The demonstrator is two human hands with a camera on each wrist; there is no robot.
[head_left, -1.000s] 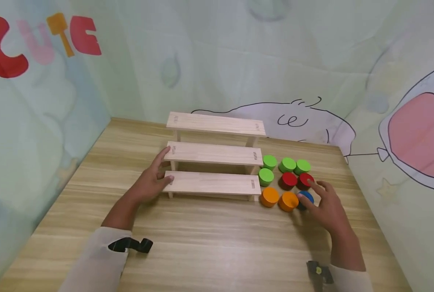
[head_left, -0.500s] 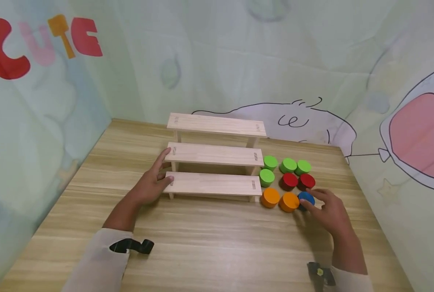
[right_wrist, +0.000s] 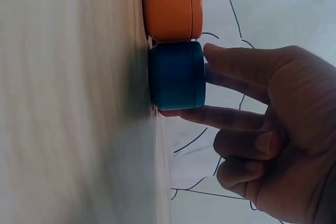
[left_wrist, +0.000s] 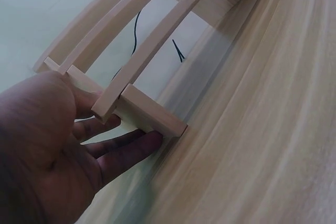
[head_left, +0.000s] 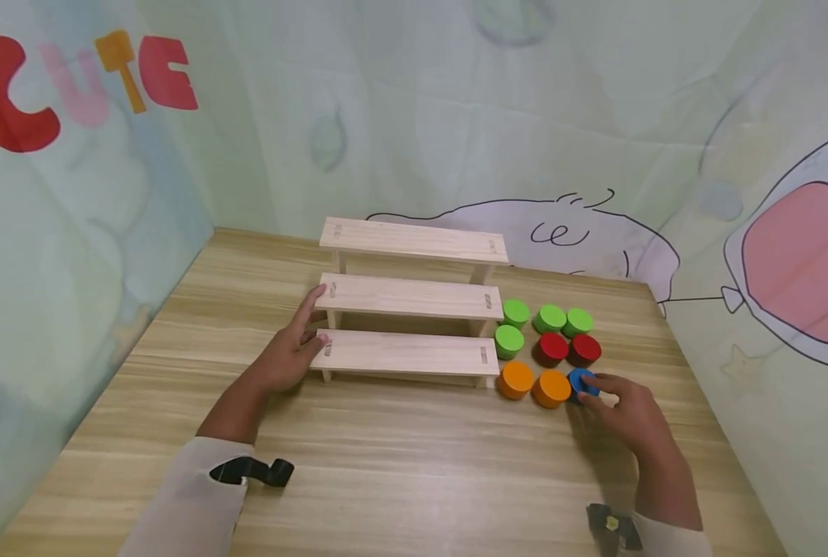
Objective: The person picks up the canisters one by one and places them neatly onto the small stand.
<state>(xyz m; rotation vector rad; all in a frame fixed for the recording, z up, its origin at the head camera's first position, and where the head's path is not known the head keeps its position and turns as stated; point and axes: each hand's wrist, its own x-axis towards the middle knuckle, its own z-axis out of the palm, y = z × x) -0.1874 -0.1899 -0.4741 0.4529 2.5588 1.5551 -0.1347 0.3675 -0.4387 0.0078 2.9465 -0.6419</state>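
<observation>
A blue cylinder (head_left: 579,380) stands on the wooden table (head_left: 400,456) at the right end of the front row of coloured cylinders. My right hand (head_left: 595,388) grips it: in the right wrist view the fingers (right_wrist: 236,61) lie over the top and side of the blue cylinder (right_wrist: 176,75), with one finger along its lower side. An orange cylinder (right_wrist: 172,5) touches it. My left hand (head_left: 311,325) rests with straight fingers against the left end of a three-step wooden shelf (head_left: 410,298). In the left wrist view its fingers (left_wrist: 131,148) touch the lowest leg of the shelf (left_wrist: 149,115).
Right of the shelf stand several green cylinders (head_left: 549,316), two red ones (head_left: 550,347) and two orange ones (head_left: 515,379), packed close together. Patterned fabric walls (head_left: 80,232) close in the table at the left, back and right.
My right hand has drawn in from above the red and blue cylinders and its fingers have closed round the blue one. The left hand has stayed at the shelf's end.
</observation>
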